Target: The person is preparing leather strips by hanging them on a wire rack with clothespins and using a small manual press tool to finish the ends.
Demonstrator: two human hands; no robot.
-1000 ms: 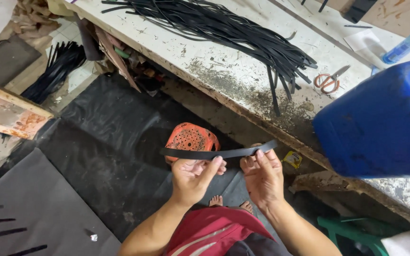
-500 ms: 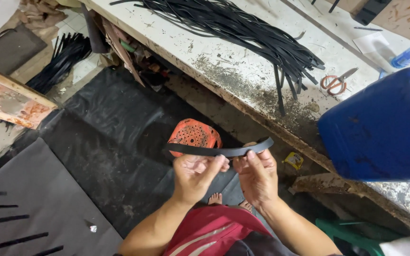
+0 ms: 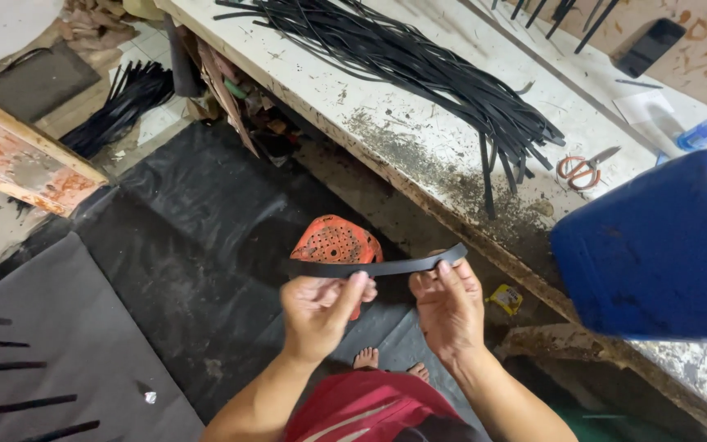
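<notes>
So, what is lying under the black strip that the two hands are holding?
Below the black strip, held by the left hand and right hand, lies an orange perforated stool on black floor sheeting. The strip and the left hand cover the stool's lower part.

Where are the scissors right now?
The scissors lie on the white workbench, toward the right of the head view, between the pile of black strips and the blue jerrycan.

The black strip (image 3: pixel 378 266) has flattened out, its earlier upward bow nearly gone, and the left hand (image 3: pixel 321 315) has slid closer to the right hand (image 3: pixel 448 307), pinching nearer the middle.
</notes>
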